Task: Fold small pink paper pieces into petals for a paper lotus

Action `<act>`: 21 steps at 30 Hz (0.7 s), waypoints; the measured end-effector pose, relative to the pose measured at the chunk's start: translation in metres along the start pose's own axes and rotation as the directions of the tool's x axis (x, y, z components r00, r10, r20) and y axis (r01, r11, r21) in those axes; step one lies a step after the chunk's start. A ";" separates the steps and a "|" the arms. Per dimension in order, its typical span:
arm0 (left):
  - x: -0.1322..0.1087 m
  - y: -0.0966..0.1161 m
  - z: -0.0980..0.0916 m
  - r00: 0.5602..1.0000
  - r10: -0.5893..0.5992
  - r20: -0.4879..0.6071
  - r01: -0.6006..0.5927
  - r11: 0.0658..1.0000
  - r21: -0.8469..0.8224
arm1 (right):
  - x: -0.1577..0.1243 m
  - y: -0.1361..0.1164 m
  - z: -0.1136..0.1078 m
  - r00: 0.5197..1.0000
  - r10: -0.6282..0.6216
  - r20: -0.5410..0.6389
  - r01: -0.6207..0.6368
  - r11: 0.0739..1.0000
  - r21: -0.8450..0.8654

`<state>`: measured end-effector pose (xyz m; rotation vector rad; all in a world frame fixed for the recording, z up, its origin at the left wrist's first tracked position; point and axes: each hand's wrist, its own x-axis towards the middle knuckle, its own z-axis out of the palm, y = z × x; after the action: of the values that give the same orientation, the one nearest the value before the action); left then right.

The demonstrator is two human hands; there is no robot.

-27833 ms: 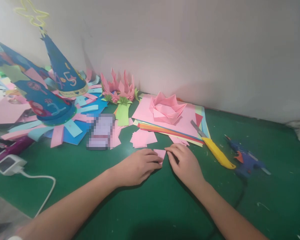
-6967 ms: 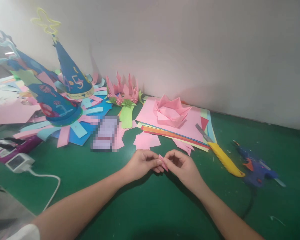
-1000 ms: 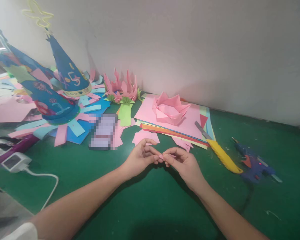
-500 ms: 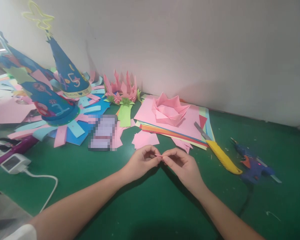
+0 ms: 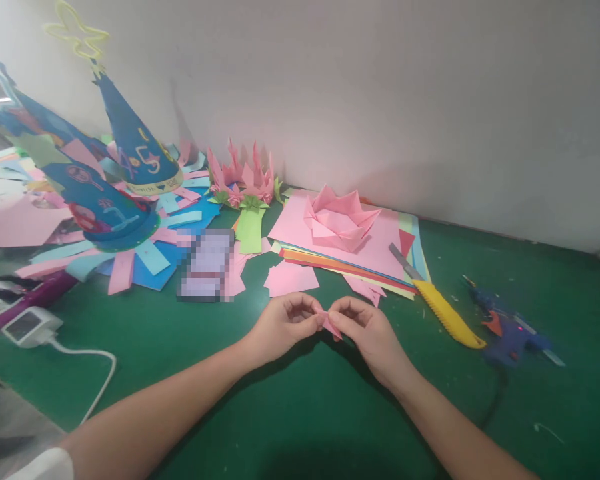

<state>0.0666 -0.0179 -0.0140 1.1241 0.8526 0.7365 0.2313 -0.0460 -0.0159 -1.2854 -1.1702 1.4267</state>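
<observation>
A "5" shows on the taller blue cone [image 5: 135, 137]; lettering on its yellow band [image 5: 155, 187] is too small to read. The left hand [image 5: 283, 330] and right hand [image 5: 373, 331] pinch one folded pink paper [image 5: 333, 328], each grip closed thumb-to-finger; it bridges them above the green bench [image 5: 290, 413].

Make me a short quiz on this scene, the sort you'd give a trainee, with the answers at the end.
1. What do the left hand and right hand hold between them?
2. True or false: the yellow-handled cutter lies to the left of the blue glue gun.
3. Fill in: on top of the stack of coloured paper sits a ____.

Key:
1. A small piece of folded pink paper.
2. True.
3. Folded pink flower.
</observation>
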 end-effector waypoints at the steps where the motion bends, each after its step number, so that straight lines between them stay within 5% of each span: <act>1: 0.000 0.000 0.000 1.000 -0.015 -0.001 0.015 1.000 -0.008 | 0.000 0.000 0.000 1.000 0.013 0.007 -0.013 1.000 0.026; 12: 0.001 -0.003 -0.004 0.998 0.003 0.065 -0.001 1.000 -0.028 | 0.003 0.004 -0.004 0.994 0.071 0.084 -0.081 0.990 0.118; 21: 0.000 -0.007 -0.005 0.999 0.041 0.006 -0.041 0.993 0.109 | 0.000 -0.002 0.001 0.999 -0.036 0.040 0.041 0.993 -0.113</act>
<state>0.0633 -0.0173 -0.0218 1.2433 0.8775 0.7288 0.2302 -0.0463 -0.0141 -1.3112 -1.3115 1.3786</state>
